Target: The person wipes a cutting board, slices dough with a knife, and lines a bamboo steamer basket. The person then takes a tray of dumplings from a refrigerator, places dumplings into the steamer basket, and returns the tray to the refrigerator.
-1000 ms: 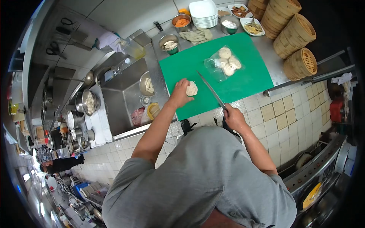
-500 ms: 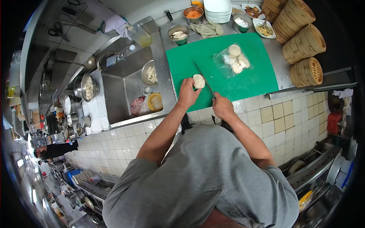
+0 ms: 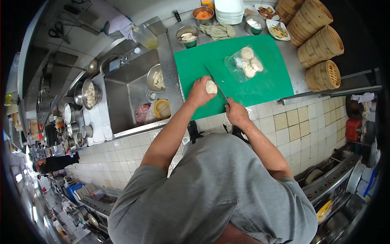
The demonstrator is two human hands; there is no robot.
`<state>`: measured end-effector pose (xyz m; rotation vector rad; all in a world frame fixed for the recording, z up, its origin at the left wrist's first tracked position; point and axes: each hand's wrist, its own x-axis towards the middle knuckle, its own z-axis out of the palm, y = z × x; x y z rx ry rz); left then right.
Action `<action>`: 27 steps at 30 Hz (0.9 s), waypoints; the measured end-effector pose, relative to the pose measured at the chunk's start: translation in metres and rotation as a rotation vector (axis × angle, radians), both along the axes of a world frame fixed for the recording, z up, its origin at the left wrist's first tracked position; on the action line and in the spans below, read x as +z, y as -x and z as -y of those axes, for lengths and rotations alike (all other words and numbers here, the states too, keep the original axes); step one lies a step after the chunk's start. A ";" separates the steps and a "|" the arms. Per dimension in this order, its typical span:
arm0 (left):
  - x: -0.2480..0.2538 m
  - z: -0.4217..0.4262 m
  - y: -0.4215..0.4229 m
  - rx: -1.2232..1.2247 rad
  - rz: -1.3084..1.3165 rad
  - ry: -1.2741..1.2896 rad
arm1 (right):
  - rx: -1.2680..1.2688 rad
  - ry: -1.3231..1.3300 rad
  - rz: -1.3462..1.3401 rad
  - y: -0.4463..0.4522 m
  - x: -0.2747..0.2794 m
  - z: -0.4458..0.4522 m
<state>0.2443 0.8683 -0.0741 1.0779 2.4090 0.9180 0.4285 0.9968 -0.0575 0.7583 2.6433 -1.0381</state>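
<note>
My left hand [image 3: 198, 93] grips a pale, round, rough-surfaced food piece [image 3: 211, 87] against the green cutting board [image 3: 264, 87]. My right hand [image 3: 237, 113] is closed round the handle of a kitchen knife [image 3: 219, 90]. Its blade points away from me, along the right side of the pale piece; whether the edge touches it I cannot tell. To the right on the board lies a clear plastic bag [image 3: 233, 64] with several similar pale pieces [image 3: 249, 71] in it.
At left is a steel sink [image 3: 126, 91] containing a bowl of pale slices [image 3: 158, 79] and bagged meat [image 3: 142, 113]. Behind the board stand bowls, a cloth [image 3: 217, 31] and stacked white plates [image 3: 228, 18]. Bamboo steamers [image 3: 321, 46] line the right side. Another person [image 3: 57, 164] is far left.
My left fingers have moved from the piece's near left side to over its top left. The knife now sits closer along its right side. The whole view has shifted slightly.
</note>
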 end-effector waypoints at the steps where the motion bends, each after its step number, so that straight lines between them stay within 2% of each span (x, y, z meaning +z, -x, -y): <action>1: 0.000 0.002 -0.003 0.013 0.050 0.023 | -0.002 -0.001 -0.001 0.000 0.001 -0.001; 5: 0.002 0.009 -0.018 -0.011 -0.006 0.005 | 0.009 -0.011 0.017 -0.003 0.007 -0.005; 11: 0.015 0.015 -0.004 -0.099 0.078 0.067 | 0.020 -0.014 0.034 -0.002 0.008 -0.005; 14: 0.003 0.017 0.000 -0.194 -0.023 0.018 | 0.008 -0.001 0.037 -0.002 0.005 -0.005; 17: -0.002 0.016 -0.001 -0.160 0.020 0.011 | 0.012 0.014 0.019 0.000 -0.004 -0.005; 22: -0.014 0.013 -0.024 0.067 0.165 -0.061 | 0.007 -0.012 0.002 0.010 0.000 -0.009; 25: -0.015 0.013 -0.019 0.029 0.120 -0.145 | 0.016 -0.019 0.028 0.010 0.005 -0.013; 27: -0.008 0.012 -0.011 0.000 0.154 -0.079 | 0.033 -0.026 0.028 0.009 0.007 -0.014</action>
